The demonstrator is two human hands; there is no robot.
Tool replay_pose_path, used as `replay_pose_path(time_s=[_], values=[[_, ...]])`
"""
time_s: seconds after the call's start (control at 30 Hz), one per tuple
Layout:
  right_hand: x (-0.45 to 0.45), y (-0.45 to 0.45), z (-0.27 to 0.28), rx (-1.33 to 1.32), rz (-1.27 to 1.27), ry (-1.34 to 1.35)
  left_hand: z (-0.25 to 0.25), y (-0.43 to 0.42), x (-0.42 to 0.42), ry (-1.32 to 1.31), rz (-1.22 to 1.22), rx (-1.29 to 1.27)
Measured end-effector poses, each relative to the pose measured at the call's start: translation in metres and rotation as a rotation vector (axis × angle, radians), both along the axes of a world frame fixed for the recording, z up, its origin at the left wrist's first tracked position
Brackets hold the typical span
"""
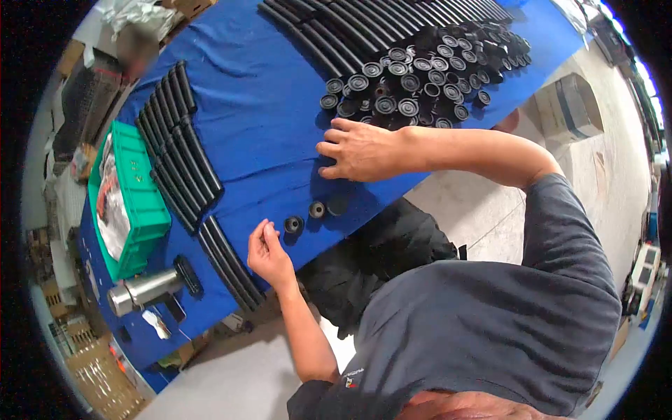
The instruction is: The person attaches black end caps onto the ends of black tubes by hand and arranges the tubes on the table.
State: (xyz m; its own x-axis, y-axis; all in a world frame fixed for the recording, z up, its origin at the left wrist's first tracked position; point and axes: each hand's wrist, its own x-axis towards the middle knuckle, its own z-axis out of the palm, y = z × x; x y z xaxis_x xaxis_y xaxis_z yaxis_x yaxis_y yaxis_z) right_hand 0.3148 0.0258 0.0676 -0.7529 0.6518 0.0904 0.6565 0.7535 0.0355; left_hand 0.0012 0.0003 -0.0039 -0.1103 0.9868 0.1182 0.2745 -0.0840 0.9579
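My right hand [355,150] is over the blue cloth beside the near-left edge of a pile of round black caps [408,82]. Its fingers are spread and point left, with nothing visible between them. Lower down, my left hand [270,253] is closed, fingers curled and thumb near the fingertips; what it holds, if anything, is hidden. Between my hands, near the table's front edge, lie a black cap [293,225], a cap with a lighter centre [317,209] and a dark round piece [337,204].
Black tubes lie in rows at the left [183,154] and at the back [350,28] of the blue table [259,126]. A green crate [147,203], a steel flask [143,290] and a black object [188,276] stand or lie at the left. A cardboard box [570,108] is beyond the right edge.
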Motion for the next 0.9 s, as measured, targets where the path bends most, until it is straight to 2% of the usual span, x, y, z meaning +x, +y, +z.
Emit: replay_pose_path(time_s=[0.1,0.2,0.4,0.53,0.9], values=[[0.004,0.004,0.001,0.023,0.003,0.017,0.002,0.0,0.001,0.008,-0.002,0.001],[0.0,0.004,0.005,-0.104,-0.039,-0.058,-0.001,0.0,-0.001,0.008,-0.01,0.001],[-0.005,0.006,-0.007,0.04,-0.01,0.009,-0.002,0.0,-0.002,0.04,0.0,-0.008],[-0.012,0.012,-0.013,0.108,0.052,0.138,-0.005,-0.001,-0.002,-0.034,-0.017,0.028],[-0.014,0.011,-0.008,0.004,-0.042,-0.007,-0.004,0.0,0.0,0.028,-0.012,0.001]])
